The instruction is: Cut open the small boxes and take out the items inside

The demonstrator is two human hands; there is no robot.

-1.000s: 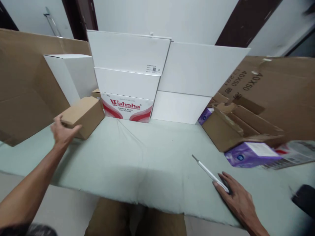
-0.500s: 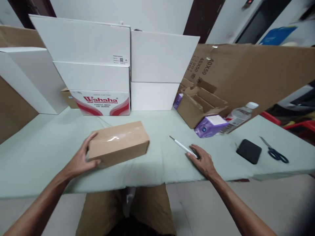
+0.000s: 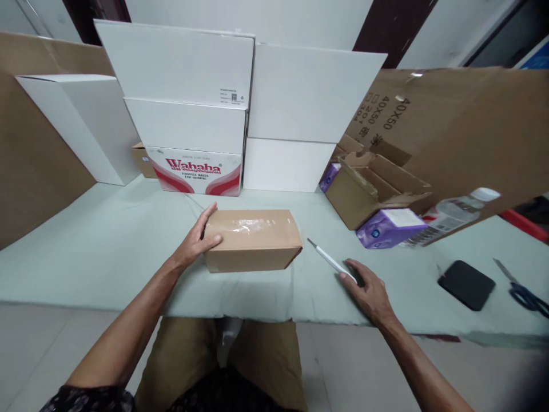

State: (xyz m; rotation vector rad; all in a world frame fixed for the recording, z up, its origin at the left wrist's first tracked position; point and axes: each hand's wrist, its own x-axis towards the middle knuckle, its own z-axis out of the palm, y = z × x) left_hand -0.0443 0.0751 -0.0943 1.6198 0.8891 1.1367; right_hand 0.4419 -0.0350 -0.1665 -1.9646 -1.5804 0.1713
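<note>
A closed brown cardboard box (image 3: pixel 253 257) with clear shiny tape along its top lies on the table near its front edge. My left hand (image 3: pixel 195 243) is closed on the box's left end, thumb on the near top edge and fingers round the far side. To the right of the box, a utility knife (image 3: pixel 328 258) with a white handle points its blade toward the box's right end, a short gap away. My right hand (image 3: pixel 366 289) rests on the table with thumb and fingers around the knife's rear end; part of the handle is hidden under it.
White cartons (image 3: pixel 291 166) and a red-and-white Wahaha carton (image 3: pixel 195 171) line the back of the green-covered table (image 3: pixel 107 246). At right are an open brown box (image 3: pixel 354 197), a purple carton (image 3: pixel 386 229), a plastic bottle (image 3: pixel 461 212), a black flat object (image 3: pixel 466 284) and scissors (image 3: pixel 525 294).
My left hand has moved the cardboard box to the right and turned it squarer to the table edge. The right hand stays on the utility knife. My view has shifted slightly left.
</note>
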